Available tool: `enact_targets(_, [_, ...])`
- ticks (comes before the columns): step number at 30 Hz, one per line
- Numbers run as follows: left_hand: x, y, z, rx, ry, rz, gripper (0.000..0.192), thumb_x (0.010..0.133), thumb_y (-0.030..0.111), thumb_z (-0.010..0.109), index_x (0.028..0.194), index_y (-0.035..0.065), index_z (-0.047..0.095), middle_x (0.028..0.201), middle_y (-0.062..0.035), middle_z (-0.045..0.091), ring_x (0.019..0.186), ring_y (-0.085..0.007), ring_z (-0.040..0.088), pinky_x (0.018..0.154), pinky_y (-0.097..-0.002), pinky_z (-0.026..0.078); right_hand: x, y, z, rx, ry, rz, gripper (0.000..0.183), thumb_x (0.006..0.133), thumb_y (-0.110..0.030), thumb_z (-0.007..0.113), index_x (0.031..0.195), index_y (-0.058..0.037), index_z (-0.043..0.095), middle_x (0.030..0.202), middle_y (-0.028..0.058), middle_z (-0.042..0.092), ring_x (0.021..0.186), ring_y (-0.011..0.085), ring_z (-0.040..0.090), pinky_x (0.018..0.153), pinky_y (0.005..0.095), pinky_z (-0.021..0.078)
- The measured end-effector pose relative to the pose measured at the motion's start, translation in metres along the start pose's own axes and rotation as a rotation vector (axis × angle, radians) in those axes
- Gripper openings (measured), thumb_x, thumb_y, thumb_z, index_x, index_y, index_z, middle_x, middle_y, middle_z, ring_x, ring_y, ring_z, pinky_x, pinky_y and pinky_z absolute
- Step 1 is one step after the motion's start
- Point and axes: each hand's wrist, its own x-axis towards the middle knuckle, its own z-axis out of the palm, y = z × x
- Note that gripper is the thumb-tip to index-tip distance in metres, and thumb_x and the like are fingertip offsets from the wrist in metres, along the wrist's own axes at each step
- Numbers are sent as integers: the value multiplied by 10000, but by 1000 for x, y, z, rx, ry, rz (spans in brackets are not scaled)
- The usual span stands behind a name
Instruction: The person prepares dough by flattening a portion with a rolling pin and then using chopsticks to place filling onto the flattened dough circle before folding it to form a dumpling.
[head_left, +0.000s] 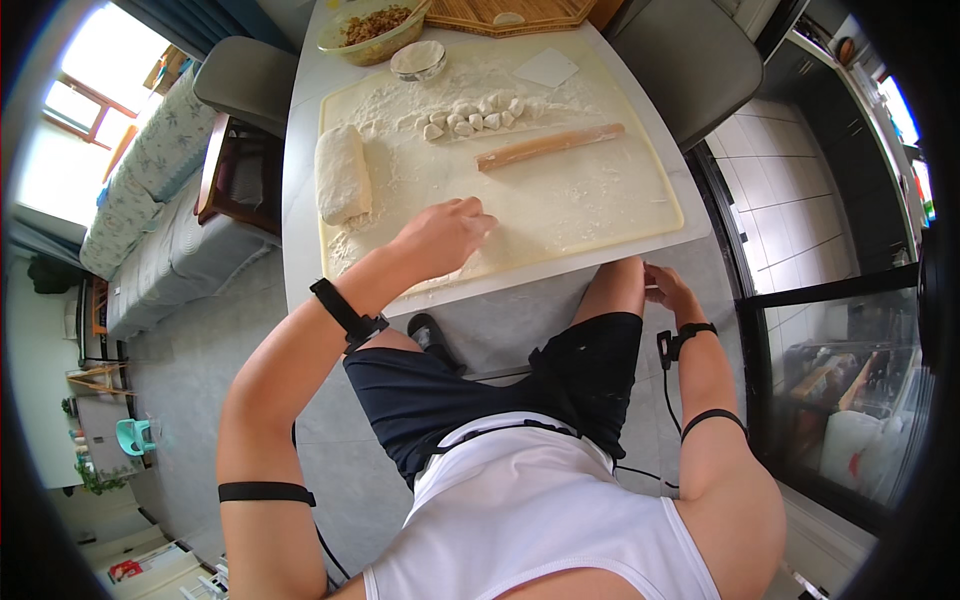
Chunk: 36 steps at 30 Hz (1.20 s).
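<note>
My left hand (455, 234) is over the near part of a floured pastry mat (570, 206), its fingers bent; whether anything lies under them cannot be told. My right hand (666, 289) hangs below the table edge beside my right knee, partly hidden. A big block of dough (343, 174) rests at the mat's left side. Several small cut dough pieces (466, 120) lie in rows in the middle, dusted with flour. A wooden rolling pin (551, 147) lies slantwise to their right. Behind them are a small bowl of flour (418, 60) and a white dough scraper (547, 67).
A glass bowl of filling (375, 34) with a utensil stands at the far left. Beside it, a wooden tray (506, 19) holds one small pale piece. Grey chairs (686, 64) flank the white table (300, 225). A cable (669, 397) hangs from my right wrist strap.
</note>
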Motion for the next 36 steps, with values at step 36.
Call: enact_targets(36, [-15,-26,-13,-264,26,-340,379,858,311,738,1129,58,661,1064,-127,631,953,-317,654,848,-426,513,-108,-279,184,-1406,177,-1251,289,839,-56,670,1126,-82,648,1111,117,646,1107,331,603,940,440,495])
